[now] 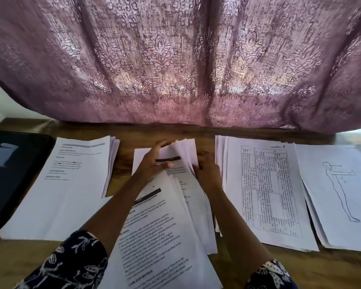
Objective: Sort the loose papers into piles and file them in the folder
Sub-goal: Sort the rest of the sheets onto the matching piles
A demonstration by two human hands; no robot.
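Spanning left grip, right grip: sheets

- mauve lace curtain with a floral pattern hangs across the whole back, daylight glowing through the middle
- brown wooden table sits right under it
- bit of plain white wall far left

The gridded sheet reads "Section 3"; the middle sheet, "ASK DESCRIPTION".

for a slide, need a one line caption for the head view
Left hand and right hand leaf through the middle stack, between the left pile and the chart pile
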